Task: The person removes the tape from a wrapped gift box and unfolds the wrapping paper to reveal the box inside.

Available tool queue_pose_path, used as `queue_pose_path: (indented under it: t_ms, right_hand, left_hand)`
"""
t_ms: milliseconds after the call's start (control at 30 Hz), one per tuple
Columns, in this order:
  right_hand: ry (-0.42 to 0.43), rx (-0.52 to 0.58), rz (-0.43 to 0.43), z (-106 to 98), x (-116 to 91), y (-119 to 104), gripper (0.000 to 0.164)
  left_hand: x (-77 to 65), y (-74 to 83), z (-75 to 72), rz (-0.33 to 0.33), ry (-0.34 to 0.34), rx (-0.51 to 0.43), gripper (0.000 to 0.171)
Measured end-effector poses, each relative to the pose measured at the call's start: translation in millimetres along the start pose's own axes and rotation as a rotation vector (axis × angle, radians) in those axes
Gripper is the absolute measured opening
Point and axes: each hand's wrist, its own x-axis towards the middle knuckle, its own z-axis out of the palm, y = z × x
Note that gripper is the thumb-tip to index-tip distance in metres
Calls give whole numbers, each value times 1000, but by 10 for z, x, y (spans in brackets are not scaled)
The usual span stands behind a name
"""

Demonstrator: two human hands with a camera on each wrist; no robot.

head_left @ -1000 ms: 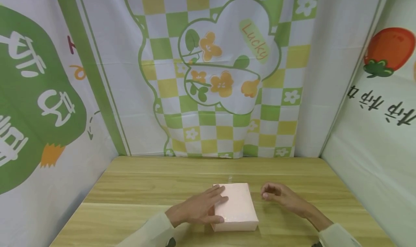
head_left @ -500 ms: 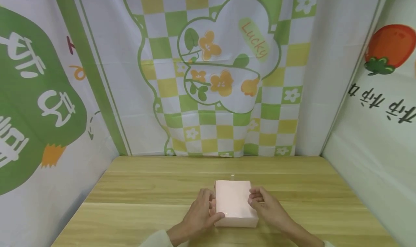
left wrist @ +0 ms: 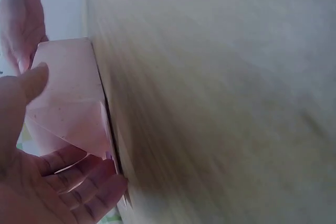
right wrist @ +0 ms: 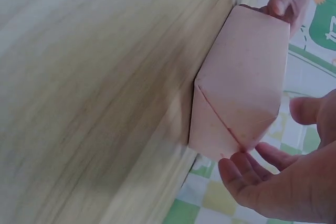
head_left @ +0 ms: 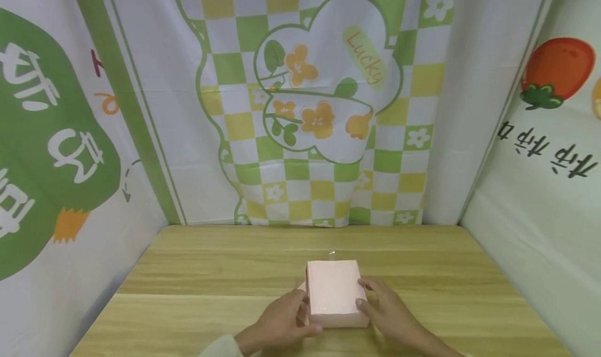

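Observation:
A box wrapped in pale pink paper (head_left: 334,289) lies flat on the wooden table in the head view. At its left end is my left hand (head_left: 280,319), with the thumb by the front corner. The left wrist view shows fingertips (left wrist: 107,184) against the folded paper at that end (left wrist: 71,124). My right hand (head_left: 392,312) is at the opposite end. In the right wrist view its fingertips (right wrist: 236,169) touch the triangular paper fold (right wrist: 215,124), while the thumb (right wrist: 304,109) stands apart from the box.
Behind the box a small clear strip (head_left: 332,253), perhaps tape, sticks to the wooden table (head_left: 211,263). Printed cloth hangs at the back (head_left: 319,190), with more cloth walls on the left (head_left: 136,211) and right (head_left: 526,231).
My left hand has come off the box's top and down to its left end. My right hand has moved left from the bare table to the box's right end.

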Motion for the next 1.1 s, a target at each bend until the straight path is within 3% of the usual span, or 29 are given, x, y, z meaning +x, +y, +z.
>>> queue_pose_path:
  t_ms: [100,233,333,433,500,600,667,833,1100]
  right_hand:
    - [54,-1,-16,15,60,18,38]
    - [161,-46,-30,42,141,43,25]
    - [223,-125,-16,48,210,69,32]
    - [200,-128,53,26,273,110,45]
    - [143,-74,118,0,308,139,48]
    - [45,62,211,-50,345,178,41]
    - [-11,155,249,-101,359,202,33]
    - [-103,290,276,-248,359,251,26]
    - [-175,328,292,-323,345,344,22]
  left_hand:
    - [-3,6,-15,24,38,110,62]
    - [80,122,-66,68,211,314,69]
    - [197,260,-111,218,283,499,70]
    - [317,359,-132,371,202,604,66]
    - [371,381,-135,407,102,592,63]
    - [412,362,-128,369,-8,548,61]
    - [427,348,-128,343,-47,516,60]
    - [464,339,-147,324,-64,492,60]
    - [483,360,-147,320,-44,493,61]
